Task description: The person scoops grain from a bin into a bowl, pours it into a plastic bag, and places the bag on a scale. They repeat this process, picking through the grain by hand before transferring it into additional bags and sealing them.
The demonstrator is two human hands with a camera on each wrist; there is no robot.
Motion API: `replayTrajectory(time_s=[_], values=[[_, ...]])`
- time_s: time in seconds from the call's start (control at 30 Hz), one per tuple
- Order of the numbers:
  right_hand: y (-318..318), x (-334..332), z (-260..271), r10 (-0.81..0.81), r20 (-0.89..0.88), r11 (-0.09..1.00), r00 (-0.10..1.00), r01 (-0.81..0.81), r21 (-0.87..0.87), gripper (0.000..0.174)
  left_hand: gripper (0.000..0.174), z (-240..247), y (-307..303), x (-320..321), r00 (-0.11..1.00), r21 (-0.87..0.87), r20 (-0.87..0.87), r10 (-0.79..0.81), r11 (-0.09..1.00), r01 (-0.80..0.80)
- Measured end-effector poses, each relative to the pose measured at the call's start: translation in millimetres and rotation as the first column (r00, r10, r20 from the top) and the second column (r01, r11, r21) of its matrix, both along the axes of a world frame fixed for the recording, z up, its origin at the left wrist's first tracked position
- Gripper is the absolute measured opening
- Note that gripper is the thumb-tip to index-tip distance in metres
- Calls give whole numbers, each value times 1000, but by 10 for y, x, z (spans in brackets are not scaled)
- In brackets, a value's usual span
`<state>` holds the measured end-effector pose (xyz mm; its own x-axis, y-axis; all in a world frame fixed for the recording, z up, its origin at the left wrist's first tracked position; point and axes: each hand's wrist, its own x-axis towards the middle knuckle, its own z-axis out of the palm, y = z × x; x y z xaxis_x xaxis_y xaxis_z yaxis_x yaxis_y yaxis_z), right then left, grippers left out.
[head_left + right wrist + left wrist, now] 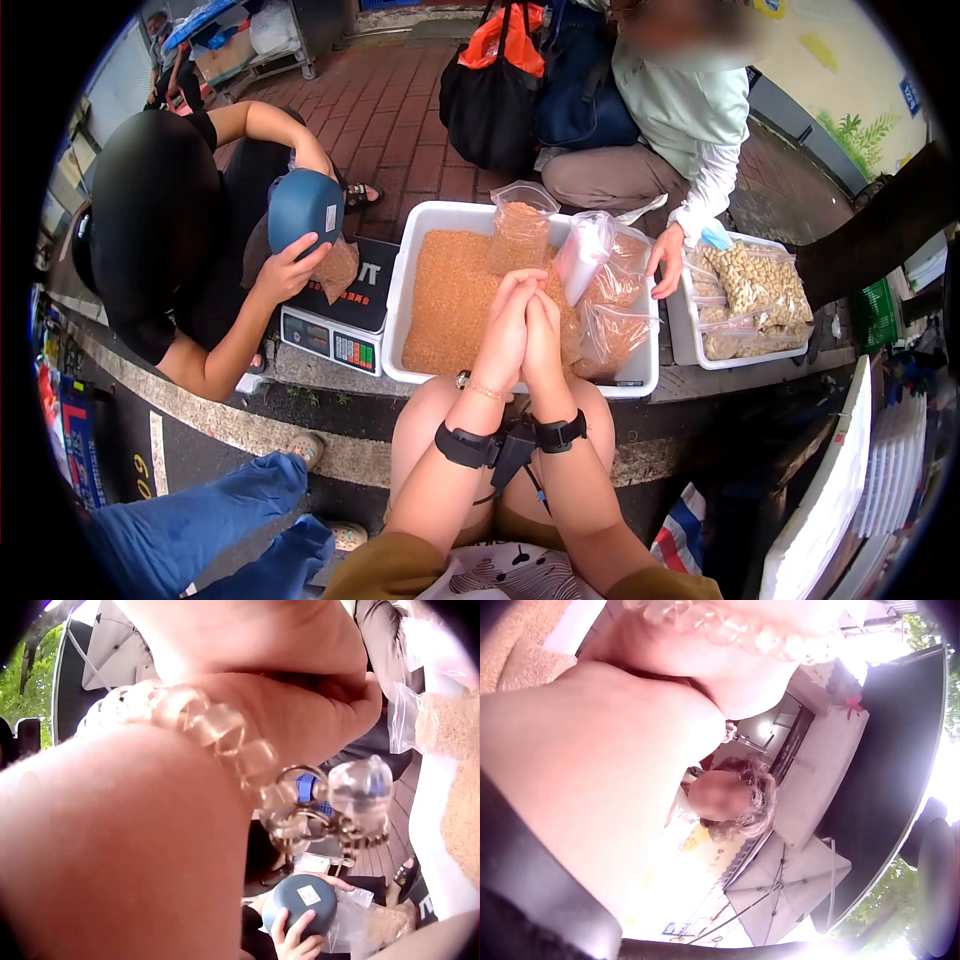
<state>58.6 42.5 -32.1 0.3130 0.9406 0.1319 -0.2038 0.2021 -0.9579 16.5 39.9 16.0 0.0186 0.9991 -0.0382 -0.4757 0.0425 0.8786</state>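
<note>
There are two clasped hands [542, 340]; two black wrist straps [463, 446]; two white tubs [395, 325]; one scale [305, 336]; one blue bowl [303, 205]. One black tote [478, 115] and one blue backpack [585, 108] show; at least four other people [155, 235] appear.

Clear bead bracelet [220, 724] circled one wrist [150, 780] by two clasped hands [300, 709], & below, another person's hand [294, 941] gripped a rnd blue container [327, 909] w/ wht label [308, 894].

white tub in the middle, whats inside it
The white tub holds loose brown grains, a filled bag near the back, more filled bags at the right and some clear plastic. The clasped hands cover part of it; anything beneath the grains cannot be seen.
</note>
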Motion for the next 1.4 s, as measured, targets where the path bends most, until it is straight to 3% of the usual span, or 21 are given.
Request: replayTrajectory(time_s=[0.03,0.07,0.1,0.17,0.33,0.4,0.5,0.53,0.67,0.9,0.97,1.17,1.4], values=[[3,-7,-8,-82,99,996,992,80,29,20,26,3,1,-12,1000,10,4,-1,1000,1],[45,0,-16,-5,106,996,994,15,-93,22,25,-12,-2,-39,999,-28,46,-26,999,27],[38,15,-3,-1,106,996,994,11,-90,22,24,-28,0,-63,995,-67,87,-46,996,51],[-1,68,23,197,-119,978,973,-204,-53,24,23,-54,6,-82,995,-82,81,-53,995,60],[4,163,0,265,-207,957,942,-283,-61,25,22,17,-30,-88,995,-96,63,-78,992,84],[-18,106,-2,254,-269,953,929,-288,-95,26,23,23,-37,-87,995,-106,66,-68,992,75],[-164,114,384,170,50,961,984,-155,-230,19,22,-35,-26,-71,990,-83,116,-76,993,86],[-101,137,242,85,19,985,996,-81,-153,23,21,-26,-29,-77,992,-72,103,-69,994,77],[26,236,-59,221,-125,960,967,-238,-148,26,21,-68,-12,-64,987,-60,142,-80,994,90],[-6,215,12,198,-164,971,966,-216,-102,24,21,-41,-26,-41,989,-38,143,-27,999,33],[-26,209,66,180,-75,974,981,-189,-129,20,20,-102,3,-20,997,15,74,15,1000,-16],[-128,141,405,151,140,966,979,-115,-233,26,19,-72,-14,-33,992,-25,124,-38,999,42],[-31,234,110,168,-97,972,981,-181,-148,19,20,-142,11,10,995,13,104,9,1000,-10]])
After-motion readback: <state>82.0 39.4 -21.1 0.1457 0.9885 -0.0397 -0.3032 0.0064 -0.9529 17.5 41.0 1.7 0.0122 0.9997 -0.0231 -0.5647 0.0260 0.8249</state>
